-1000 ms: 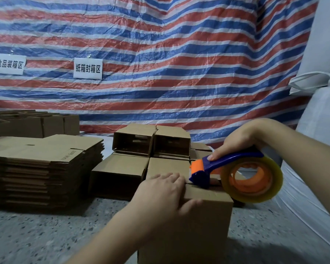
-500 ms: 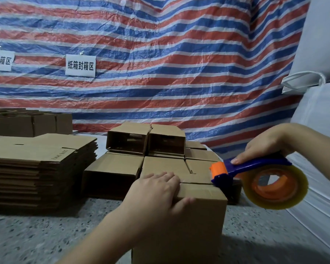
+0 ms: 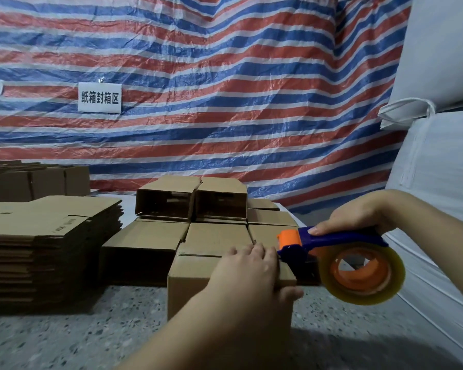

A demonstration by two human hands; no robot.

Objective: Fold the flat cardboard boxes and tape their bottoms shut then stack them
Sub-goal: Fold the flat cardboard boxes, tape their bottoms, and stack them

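view: single head camera, worn, wide-angle
facing: forward and slightly down, toward striped tarp (image 3: 225,76) at 12 o'clock
nearness: close over the box (image 3: 193,284)
shared: none, one view only

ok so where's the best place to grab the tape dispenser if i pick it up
Grip the blue handle bar of the tape dispenser from above, as the right hand does. The bar runs long and level over the tape roll, clear of the orange front end, so the fingers can wrap it.
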